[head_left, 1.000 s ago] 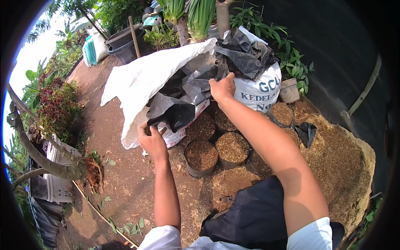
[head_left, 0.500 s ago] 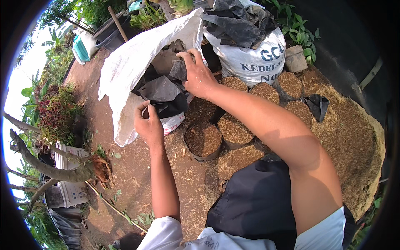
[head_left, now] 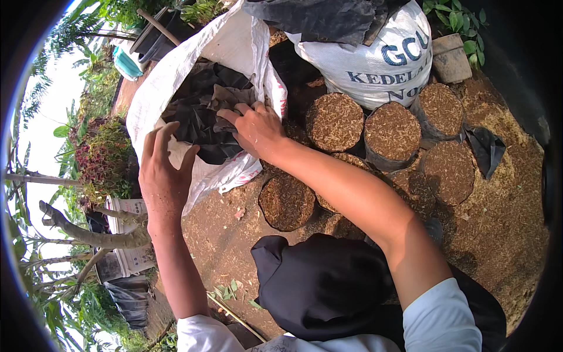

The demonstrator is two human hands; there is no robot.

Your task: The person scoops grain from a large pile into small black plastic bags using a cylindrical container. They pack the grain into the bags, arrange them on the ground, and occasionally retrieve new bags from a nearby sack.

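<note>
A white woven sack [head_left: 217,44] lies with its mouth toward me, full of crumpled black plastic bags [head_left: 196,111]. My right hand [head_left: 258,130] reaches into the mouth from the right, its fingers curled over a dark piece of plastic. At the sack's left lip is my left hand [head_left: 164,167], thumb and fingers apart, nothing between them. Just right of the sack stand several black planting bags filled with brown, chip-like growing mix, including a near one [head_left: 286,202] and a farther one [head_left: 335,122].
Behind the filled bags stands a printed white sack [head_left: 363,70] with black plastic sheeting [head_left: 328,20] on top. A loose black bag [head_left: 485,151] lies on the heap of brown mix [head_left: 504,217] at right. White buckets [head_left: 130,234] and a bare branching trunk [head_left: 97,234] stand left.
My left hand has let go of the black plastic and moved left, opening. My right hand has come down a little in the sack's mouth. The view has shifted and my knee shows more.
</note>
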